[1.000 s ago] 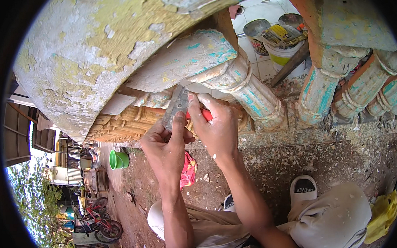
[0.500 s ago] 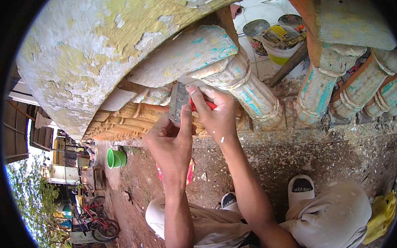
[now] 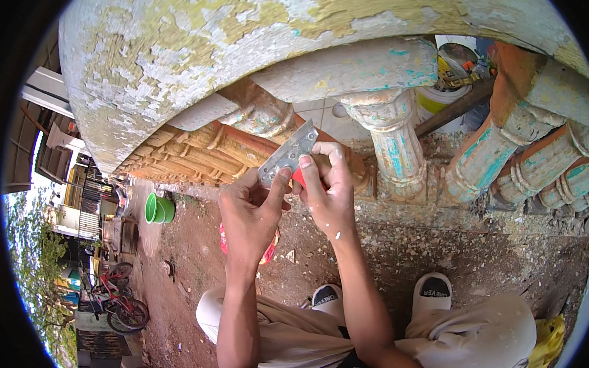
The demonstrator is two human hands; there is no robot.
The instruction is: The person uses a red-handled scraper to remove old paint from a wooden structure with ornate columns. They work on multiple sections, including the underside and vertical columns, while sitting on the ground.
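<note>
A paint scraper with a wide grey metal blade [image 3: 292, 151] and a red handle [image 3: 299, 177] is held up in front of the balusters. My left hand [image 3: 251, 205] pinches the blade's lower end between thumb and fingers. Around the red handle my right hand [image 3: 327, 185] is closed, its thumb pressed against the blade's side. The blade leans to the right and touches no baluster that I can make out. Just right of it stands a whitish baluster [image 3: 395, 145] with turquoise paint remnants.
A thick rail [image 3: 201, 68] with flaking yellow and white paint arches overhead. Behind the balusters is a white bucket [image 3: 436, 101] with tools in it. Paint chips litter the ground. Farther left are a green bucket [image 3: 160, 208] and a red bicycle [image 3: 124, 303].
The scraper's blade has tilted from nearly upright to leaning right, and both hands have turned with it. My view has shifted, so the balusters appear farther right.
</note>
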